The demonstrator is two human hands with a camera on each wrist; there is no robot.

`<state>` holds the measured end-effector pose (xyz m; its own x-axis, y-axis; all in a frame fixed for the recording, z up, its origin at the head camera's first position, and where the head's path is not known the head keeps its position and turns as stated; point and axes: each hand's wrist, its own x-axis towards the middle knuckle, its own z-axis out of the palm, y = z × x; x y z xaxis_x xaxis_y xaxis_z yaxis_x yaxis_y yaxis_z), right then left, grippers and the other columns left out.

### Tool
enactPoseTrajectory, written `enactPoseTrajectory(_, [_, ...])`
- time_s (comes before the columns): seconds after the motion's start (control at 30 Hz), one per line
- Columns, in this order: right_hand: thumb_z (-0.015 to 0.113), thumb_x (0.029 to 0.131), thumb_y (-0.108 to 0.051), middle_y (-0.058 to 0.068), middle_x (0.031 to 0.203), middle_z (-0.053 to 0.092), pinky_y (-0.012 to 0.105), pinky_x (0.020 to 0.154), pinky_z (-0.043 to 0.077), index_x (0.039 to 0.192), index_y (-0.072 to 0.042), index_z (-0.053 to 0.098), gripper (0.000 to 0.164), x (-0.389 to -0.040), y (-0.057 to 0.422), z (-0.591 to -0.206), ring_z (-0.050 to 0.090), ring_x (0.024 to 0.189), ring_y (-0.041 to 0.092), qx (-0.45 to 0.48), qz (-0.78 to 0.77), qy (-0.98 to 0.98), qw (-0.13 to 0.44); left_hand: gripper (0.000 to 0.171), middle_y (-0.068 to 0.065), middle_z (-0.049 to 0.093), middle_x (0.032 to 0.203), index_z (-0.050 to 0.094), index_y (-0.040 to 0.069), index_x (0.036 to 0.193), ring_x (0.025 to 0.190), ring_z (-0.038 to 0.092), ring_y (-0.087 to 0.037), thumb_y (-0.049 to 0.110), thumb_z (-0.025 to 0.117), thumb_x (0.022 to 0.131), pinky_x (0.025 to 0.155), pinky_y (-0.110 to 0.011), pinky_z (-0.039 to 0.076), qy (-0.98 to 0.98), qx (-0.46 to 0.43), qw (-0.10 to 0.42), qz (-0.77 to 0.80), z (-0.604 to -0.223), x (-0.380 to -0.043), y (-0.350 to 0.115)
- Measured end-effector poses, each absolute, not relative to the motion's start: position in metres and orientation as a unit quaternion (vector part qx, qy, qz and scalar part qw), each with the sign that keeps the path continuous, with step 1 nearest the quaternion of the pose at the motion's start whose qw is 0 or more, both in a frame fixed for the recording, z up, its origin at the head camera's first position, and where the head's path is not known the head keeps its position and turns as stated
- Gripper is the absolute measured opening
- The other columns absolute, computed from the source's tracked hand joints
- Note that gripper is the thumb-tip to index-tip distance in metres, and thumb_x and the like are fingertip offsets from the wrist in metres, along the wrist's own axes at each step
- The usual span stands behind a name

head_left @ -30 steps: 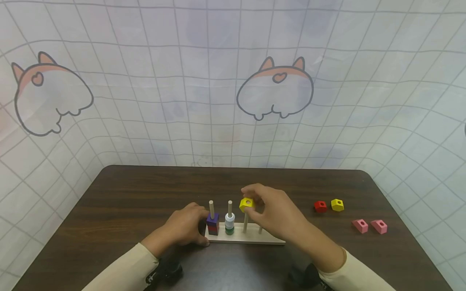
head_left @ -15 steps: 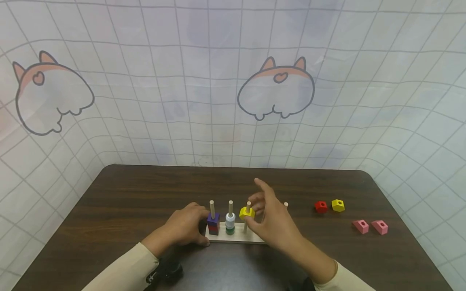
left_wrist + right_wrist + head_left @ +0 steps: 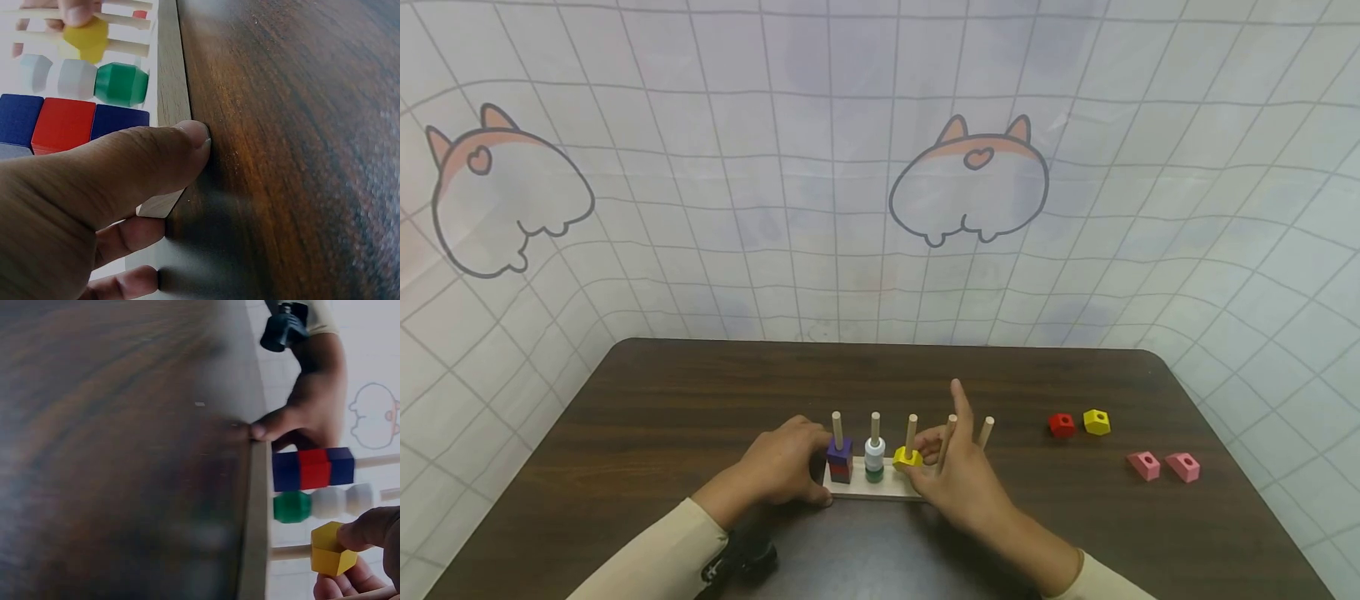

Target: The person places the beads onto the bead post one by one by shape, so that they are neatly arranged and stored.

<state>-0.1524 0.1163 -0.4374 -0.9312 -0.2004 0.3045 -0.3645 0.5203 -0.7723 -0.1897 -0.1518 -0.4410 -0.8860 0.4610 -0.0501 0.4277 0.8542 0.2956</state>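
Observation:
A wooden peg board [image 3: 872,490] with several upright pegs sits on the table. My left hand [image 3: 786,462] grips its left end, thumb on the front edge and fingers behind. Blue and red cubes [image 3: 314,469] are stacked on the first peg. The second peg bears a green bead [image 3: 122,84] under two white ones [image 3: 344,500]. On the third peg is a yellow five-sided block [image 3: 907,459], held partway down, above the base. My right hand [image 3: 966,483] pinches that block between thumb and fingers, with its index finger raised. That hand hides the board's right end.
Loose on the dark wood table [image 3: 700,383], to the right, lie a red block [image 3: 1062,426], a yellow block [image 3: 1097,422] and two pink blocks [image 3: 1145,465], all with holes. A white gridded cloth [image 3: 820,275] hangs behind the table.
The yellow block has gone from the third peg's top down along it, my right hand moving down with it. The right index finger has lifted. My left hand has stayed in place.

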Motion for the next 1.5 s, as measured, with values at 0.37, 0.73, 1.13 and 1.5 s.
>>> enactPoseTrajectory(0.37, [0.087,0.074,0.004,-0.002,0.1,0.069,0.033,0.083,0.058,0.159,-0.005,0.001,0.122,-0.152,0.118,-0.446,0.069,0.087,0.016,0.168,0.456,-0.871,0.078,0.059,0.004,0.068,0.117,0.074,0.023,0.11,0.117,0.057,-0.022,0.041,0.097,0.059,0.082,-0.056,0.053,0.962,0.227,0.06,0.139,-0.441,-0.19,-0.151])
enactPoseTrajectory(0.73, [0.084,0.084,-0.009,0.02,0.143,0.057,0.052,0.103,0.047,0.158,0.002,0.011,0.105,-0.138,0.135,-0.449,0.061,0.125,0.032,0.222,0.38,-0.897,0.053,0.059,0.004,0.069,0.118,0.073,0.022,0.11,0.117,0.056,-0.021,0.04,0.097,0.059,0.082,-0.055,0.054,0.96,0.231,0.058,0.145,-0.441,-0.19,-0.151])
enactPoseTrajectory(1.13, [0.076,0.092,-0.025,0.015,0.139,0.06,0.053,0.103,0.047,0.15,0.0,0.041,0.072,-0.121,0.178,-0.441,0.058,0.127,0.033,0.293,0.261,-0.919,-0.025,0.059,0.003,0.068,0.118,0.073,0.023,0.11,0.116,0.057,-0.022,0.04,0.097,0.06,0.082,-0.055,0.054,0.959,0.235,0.057,0.147,-0.441,-0.189,-0.153])
enactPoseTrajectory(1.5, [0.078,0.09,-0.017,-0.004,0.121,0.066,0.045,0.092,0.054,0.121,-0.016,0.069,0.033,-0.129,0.235,-0.446,0.063,0.114,0.02,0.347,0.173,-0.921,0.044,0.056,0.004,0.068,0.119,0.073,0.024,0.109,0.118,0.056,-0.022,0.041,0.097,0.06,0.082,-0.056,0.054,0.96,0.231,0.061,0.146,-0.441,-0.189,-0.153])
